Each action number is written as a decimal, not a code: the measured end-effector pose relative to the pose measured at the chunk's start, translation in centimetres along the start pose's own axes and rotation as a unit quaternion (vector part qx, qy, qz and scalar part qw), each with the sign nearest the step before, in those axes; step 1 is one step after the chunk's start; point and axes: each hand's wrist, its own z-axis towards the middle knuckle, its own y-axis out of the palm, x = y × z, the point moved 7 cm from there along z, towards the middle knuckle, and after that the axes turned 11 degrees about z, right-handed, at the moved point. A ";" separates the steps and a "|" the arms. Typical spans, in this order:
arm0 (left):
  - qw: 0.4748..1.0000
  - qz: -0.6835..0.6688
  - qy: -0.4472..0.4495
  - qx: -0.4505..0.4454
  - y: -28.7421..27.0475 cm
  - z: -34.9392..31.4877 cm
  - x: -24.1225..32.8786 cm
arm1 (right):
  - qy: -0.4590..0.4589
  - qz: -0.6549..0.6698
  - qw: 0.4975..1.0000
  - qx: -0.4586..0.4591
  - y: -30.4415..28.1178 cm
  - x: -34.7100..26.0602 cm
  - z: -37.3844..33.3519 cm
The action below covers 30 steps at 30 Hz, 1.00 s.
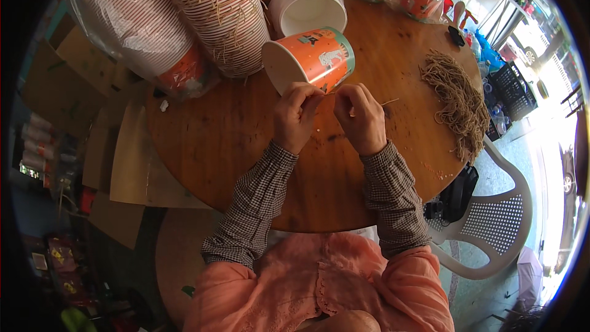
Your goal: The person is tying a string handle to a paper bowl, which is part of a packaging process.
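Orange tub point(316, 55) (on its side).

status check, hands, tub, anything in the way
Left hand and right hand pinching thin strand. Tub on its side, just beyond hands. String pile off right, not in the way.

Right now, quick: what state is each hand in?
Left hand: closed, fingertips seemingly pinching string by the cup.
Right hand: closed, seemingly pinching string too.

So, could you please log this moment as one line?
left hand, right hand: pinching cord | orange tub: on its side | cord heap: table's right
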 end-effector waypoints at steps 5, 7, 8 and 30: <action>0.996 -0.041 -0.071 -0.036 0.4 -0.2 -0.7 | 0.032 0.054 0.998 0.029 -0.3 0.1 0.1; 0.998 -0.030 -0.051 -0.022 0.4 -0.2 -0.4 | 0.026 0.060 0.997 0.036 -0.4 0.4 0.2; 0.999 -0.019 -0.031 -0.009 0.2 -0.1 -0.1 | 0.020 0.066 0.997 0.044 -0.6 0.5 0.2; 0.905 -0.327 -0.267 -0.059 0.8 -0.6 -3.1 | -0.168 -0.151 0.974 -0.020 0.1 -2.4 0.1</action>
